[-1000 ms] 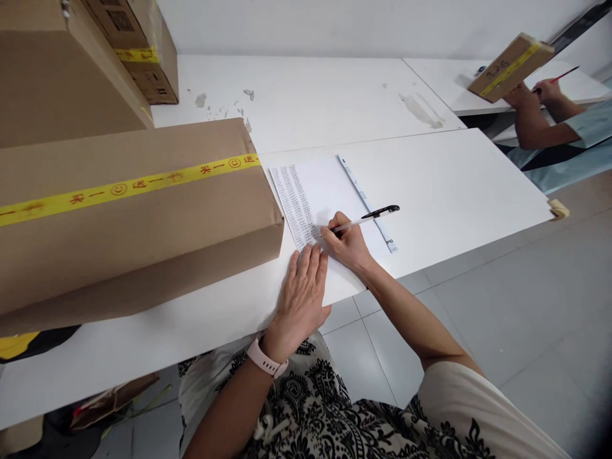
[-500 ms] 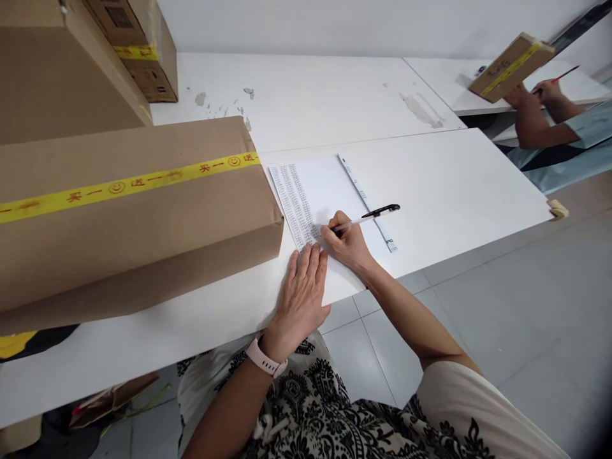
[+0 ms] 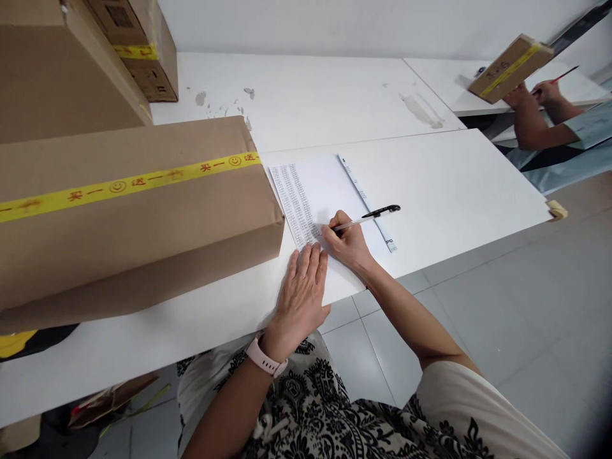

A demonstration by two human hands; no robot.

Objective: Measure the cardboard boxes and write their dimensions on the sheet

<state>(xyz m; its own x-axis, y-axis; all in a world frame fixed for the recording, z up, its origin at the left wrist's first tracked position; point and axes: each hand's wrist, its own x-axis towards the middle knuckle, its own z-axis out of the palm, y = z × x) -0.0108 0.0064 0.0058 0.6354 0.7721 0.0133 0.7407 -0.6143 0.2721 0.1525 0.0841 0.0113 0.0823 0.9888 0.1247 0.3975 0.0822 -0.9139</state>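
To the left of the marked sheet [image 3: 325, 182], a large brown carton [image 3: 143, 223] sealed with yellow printed tape is noted, its right end just beside that sheet. The left hand [image 3: 305, 284] is laid palm down at the sheet's near left corner, fingers extended and nearly together, nothing gripped. The sheet itself is placed on the white surface [image 3: 444, 185], its left part filled with columns of small marks. By the right hand [image 3: 348, 241], closed in a writing grip, a pen [image 3: 373, 215] is held — point down by the sheet's rightmost column. Along the sheet's right side, a narrow printed strip [image 3: 365, 203] is seen.
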